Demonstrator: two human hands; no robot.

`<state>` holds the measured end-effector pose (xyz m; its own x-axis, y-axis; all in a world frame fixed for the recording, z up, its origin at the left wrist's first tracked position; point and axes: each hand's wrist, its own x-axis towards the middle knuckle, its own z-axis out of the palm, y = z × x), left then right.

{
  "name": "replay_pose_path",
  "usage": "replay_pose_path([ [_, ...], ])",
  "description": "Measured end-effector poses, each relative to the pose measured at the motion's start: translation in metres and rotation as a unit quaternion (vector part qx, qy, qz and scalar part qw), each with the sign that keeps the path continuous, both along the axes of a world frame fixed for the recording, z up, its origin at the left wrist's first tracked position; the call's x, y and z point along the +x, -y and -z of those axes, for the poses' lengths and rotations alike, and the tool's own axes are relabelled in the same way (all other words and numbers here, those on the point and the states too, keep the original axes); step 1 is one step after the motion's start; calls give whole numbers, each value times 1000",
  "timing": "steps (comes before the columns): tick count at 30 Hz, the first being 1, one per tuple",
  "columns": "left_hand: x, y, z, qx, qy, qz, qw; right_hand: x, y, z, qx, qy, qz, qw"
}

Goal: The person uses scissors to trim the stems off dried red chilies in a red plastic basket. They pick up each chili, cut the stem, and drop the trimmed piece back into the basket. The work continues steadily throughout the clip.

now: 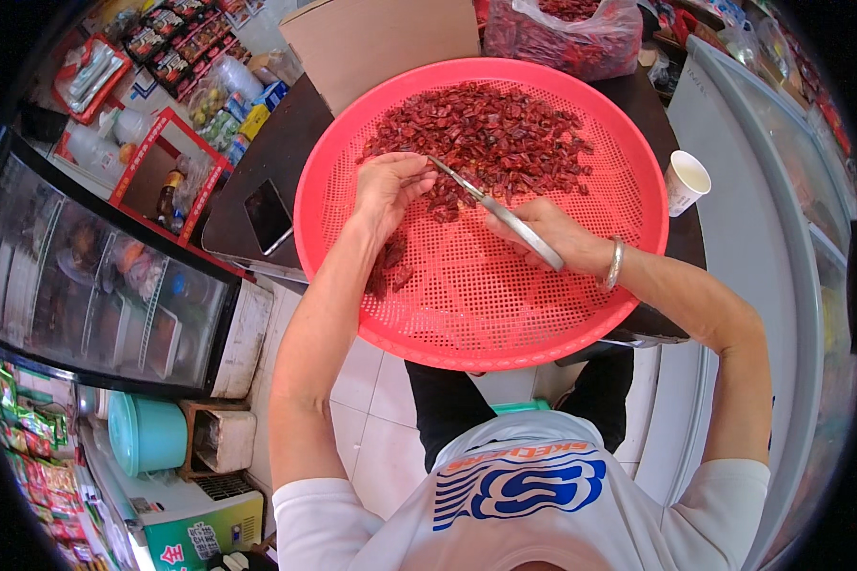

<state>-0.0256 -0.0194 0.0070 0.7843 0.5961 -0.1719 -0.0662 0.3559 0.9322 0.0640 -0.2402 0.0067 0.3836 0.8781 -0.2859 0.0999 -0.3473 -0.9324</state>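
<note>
Chopped chillies [490,119] lay heaped inside the tray [490,309], bagged chillies [564,43] behind it apparently left uncut; right fingers [498,226] gripped scissors [524,231], left fingers [411,167] pinched together, contents unclear.

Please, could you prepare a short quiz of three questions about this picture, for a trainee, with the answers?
1. Which hand holds the scissors?
2. True or false: the phone lies to the left of the red tray.
3. Where does the white cup stand? A) inside the tray; B) left of the tray; C) right of the tray.

Key: 1. The right hand. 2. True. 3. C.
</note>
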Motion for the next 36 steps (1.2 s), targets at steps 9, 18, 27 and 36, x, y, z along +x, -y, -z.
replay_pose_path([
  [9,0,1,-1,4,3,-16,1000,-1,0,-2,-7,10,-2,1000],
  [18,-1,2,-1,39,1,17,999,2,-1,2,-6,-7,-22,1000],
  [27,-6,-3,-12,232,-103,29,967,6,0,5,4,6,4,1000],
  [36,-27,-19,-10,454,-235,132,849,7,7,-8,5,-121,31,992],
])
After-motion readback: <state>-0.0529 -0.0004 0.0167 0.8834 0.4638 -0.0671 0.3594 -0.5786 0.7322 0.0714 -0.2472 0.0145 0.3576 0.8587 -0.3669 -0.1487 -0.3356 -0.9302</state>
